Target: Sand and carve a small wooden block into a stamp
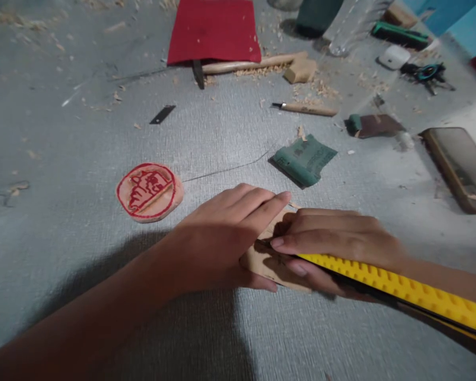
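Note:
My left hand point(226, 227) is closed around the far and left edges of a flat pale wooden piece point(257, 264), pressing it against the table. My right hand point(337, 233) grips a yellow and black utility knife point(381, 286) near its front end. The knife's tip points left over the wood, but shadow and fingers hide just where the blade meets it. Left of my hands lies a round wooden disc point(154, 193) with a red-lined drawing and a carved groove. A piece of green sandpaper point(305, 159) rests just beyond my hands.
Farther off lie a carving chisel point(305, 109), a loose blade piece point(162, 114), a red sheet point(214, 32) and a wooden stick point(257, 63). To the right are a phone point(460, 166), brown sandpaper point(378, 126) and keys point(428, 74). Wood shavings litter the grey table point(83, 148).

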`<control>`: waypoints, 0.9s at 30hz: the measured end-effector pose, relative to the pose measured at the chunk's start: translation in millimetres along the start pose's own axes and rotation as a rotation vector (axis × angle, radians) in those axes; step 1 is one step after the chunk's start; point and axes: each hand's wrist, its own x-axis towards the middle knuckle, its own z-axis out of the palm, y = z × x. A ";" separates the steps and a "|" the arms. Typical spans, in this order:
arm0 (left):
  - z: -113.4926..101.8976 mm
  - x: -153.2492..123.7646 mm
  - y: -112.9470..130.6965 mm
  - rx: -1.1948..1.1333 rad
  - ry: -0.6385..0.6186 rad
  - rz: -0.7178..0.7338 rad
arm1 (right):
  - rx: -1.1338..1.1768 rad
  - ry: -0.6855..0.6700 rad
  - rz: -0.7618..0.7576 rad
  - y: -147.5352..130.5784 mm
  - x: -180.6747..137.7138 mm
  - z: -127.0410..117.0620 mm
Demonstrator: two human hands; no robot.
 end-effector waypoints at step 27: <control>-2.8 0.3 14.0 0.118 -0.013 -0.125 | 0.190 0.046 -0.007 8.2 0.0 -3.9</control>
